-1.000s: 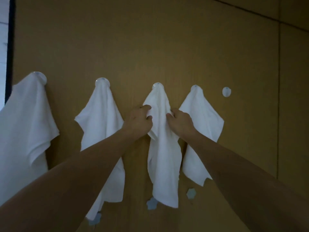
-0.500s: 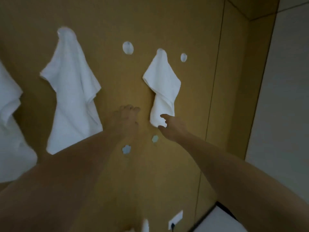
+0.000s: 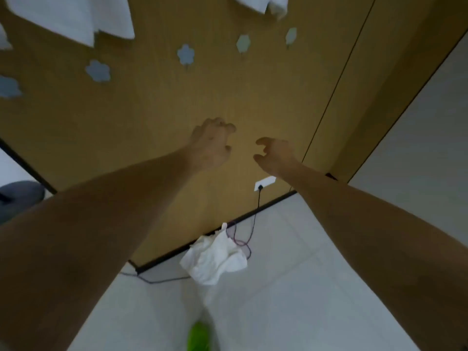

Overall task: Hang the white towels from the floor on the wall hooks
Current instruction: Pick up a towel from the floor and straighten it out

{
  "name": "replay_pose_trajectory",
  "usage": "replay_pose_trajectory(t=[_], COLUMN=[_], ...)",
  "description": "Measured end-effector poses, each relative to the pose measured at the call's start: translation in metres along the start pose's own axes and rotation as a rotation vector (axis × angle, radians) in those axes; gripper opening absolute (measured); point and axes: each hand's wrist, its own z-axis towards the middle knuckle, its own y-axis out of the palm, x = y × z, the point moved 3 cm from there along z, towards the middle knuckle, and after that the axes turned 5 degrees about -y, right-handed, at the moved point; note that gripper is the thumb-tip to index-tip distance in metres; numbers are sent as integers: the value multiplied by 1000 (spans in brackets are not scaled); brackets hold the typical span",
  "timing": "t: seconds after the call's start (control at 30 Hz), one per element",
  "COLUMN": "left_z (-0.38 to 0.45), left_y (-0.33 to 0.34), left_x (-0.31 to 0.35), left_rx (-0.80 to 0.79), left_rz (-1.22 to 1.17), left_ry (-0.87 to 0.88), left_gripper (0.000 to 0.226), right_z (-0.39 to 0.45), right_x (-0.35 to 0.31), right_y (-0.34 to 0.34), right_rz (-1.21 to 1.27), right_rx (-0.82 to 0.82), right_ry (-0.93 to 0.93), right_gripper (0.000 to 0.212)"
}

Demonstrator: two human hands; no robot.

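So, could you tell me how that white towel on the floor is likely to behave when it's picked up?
The towel lies crumpled in soft folds, so it will probably hang limp. It looks thin and probably light. A cord runs beside it and might snag.

Towel (image 3: 215, 259): on the floor (image 3: 291, 287), against the wall (image 3: 152, 110).
Socket (image 3: 264, 183): on the wall, above the towel.
Hooks (image 3: 185, 54): higher up the wall.

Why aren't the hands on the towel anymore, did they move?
Yes. Both the left hand and the right hand let go and dropped down the brown wall, now below the flower-shaped hooks, both holding nothing.
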Motion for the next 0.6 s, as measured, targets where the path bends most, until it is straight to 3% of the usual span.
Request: replay_pose_trajectory(t=[0.17,0.3,0.6], left_z=[-66,-105,-176], left_y=[138,231,464], left_x=[-49,-94,-167], left_rx=[-359,-546,-782], left_rz=[9,-2,-76], left_ry=[-123,-215,-416], left_gripper=[54,41,49], right_z=[-31,-43,-74], right_x=[54,88,192], right_y=[131,224,469], right_rz=[6,12,47], right_rx=[-270,-429,-718], right_ry=[93,170,216], right_gripper=[45,35,43])
